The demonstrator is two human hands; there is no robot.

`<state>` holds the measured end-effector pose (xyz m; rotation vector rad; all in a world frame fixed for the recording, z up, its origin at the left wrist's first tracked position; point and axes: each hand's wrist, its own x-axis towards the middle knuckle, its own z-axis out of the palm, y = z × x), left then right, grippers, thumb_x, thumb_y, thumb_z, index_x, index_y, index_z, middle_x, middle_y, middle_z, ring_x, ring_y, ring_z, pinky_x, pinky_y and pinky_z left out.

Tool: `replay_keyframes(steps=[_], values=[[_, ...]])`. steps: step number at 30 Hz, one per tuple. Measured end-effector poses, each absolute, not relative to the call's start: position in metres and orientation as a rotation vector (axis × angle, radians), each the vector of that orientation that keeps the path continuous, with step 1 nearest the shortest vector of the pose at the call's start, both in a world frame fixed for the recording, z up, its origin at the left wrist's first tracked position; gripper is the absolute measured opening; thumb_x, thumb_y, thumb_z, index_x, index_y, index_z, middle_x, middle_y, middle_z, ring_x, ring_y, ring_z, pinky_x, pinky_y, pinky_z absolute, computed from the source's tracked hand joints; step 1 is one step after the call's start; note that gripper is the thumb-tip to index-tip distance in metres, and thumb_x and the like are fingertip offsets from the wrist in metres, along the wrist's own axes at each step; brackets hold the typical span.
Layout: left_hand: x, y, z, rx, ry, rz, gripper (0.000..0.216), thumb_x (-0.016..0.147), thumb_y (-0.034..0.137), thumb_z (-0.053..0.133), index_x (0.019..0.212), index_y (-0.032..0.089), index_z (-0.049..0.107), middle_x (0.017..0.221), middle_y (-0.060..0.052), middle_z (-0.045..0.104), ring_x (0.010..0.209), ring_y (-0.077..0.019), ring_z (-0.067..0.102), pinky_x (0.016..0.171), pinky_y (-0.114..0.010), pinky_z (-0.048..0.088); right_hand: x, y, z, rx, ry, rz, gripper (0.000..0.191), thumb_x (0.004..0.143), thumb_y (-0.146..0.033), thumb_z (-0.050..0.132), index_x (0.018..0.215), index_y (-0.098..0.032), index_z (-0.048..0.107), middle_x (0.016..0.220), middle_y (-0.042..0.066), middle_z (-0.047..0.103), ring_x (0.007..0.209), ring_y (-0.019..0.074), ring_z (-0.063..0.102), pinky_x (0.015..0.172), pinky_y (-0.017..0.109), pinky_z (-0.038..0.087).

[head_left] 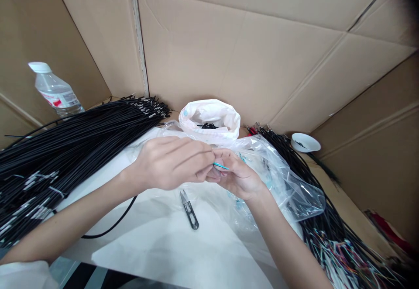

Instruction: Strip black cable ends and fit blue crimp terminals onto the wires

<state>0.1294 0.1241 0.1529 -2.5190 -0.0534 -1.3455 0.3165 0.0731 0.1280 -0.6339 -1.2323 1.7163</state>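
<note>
My left hand (176,162) is closed, back of the hand upward, its fingertips meeting those of my right hand above the white work surface. Fingers and thumb of my right hand (237,175) are pinched together. A thin teal strip (221,166) runs from the left fingertips across to the right thumb. What the left fingers grip is hidden behind them. A black cable (119,221) curves out from beneath my left wrist to the lower left. Black thread snips (189,210) lie on the surface just below the hands, blades pointing away.
Bundled black cables (81,136) fill the left side beside a plastic bottle (59,90). Behind the hands stands a white bag (209,110) with black pieces inside. Clear plastic (294,188), cables with coloured wires (340,254) and a white bowl (304,142) are right. Cardboard walls (229,40) surround everything.
</note>
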Motion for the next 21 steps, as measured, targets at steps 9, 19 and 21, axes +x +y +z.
replay_keyframes(steps=[9,19,21], values=[[0.137,0.111,0.161,-3.589,-0.884,-1.607,0.011,0.094,0.026,0.056,0.086,0.019,0.056,0.078,0.002,0.057,0.061,-0.0082,0.055,0.05,-0.017,0.048,0.328,0.056,0.151,-1.016,-1.727,0.65,0.015,0.081,-0.016,0.066,0.07,-0.021,0.058,0.063,-0.005,0.05,0.06,0.0117,0.042,0.059,0.028,0.034],[0.138,0.117,0.165,-3.952,-1.222,-2.064,0.004,0.083,0.015,0.063,0.081,0.018,0.062,0.064,0.005,0.054,0.049,-0.0071,0.053,0.039,-0.016,0.049,0.337,0.057,0.158,-0.942,-1.932,0.299,0.01,0.097,-0.025,0.063,0.089,-0.022,0.069,0.077,0.0,0.065,0.072,0.0151,0.057,0.068,0.03,0.043],[0.138,0.117,0.165,-3.901,-1.288,-2.08,0.002,0.082,0.015,0.065,0.08,0.016,0.066,0.06,0.005,0.054,0.049,-0.0078,0.053,0.04,-0.016,0.051,0.337,0.054,0.159,-0.971,-1.853,0.507,0.013,0.097,-0.03,0.063,0.09,-0.022,0.07,0.08,0.001,0.067,0.073,0.0141,0.058,0.066,0.029,0.044]])
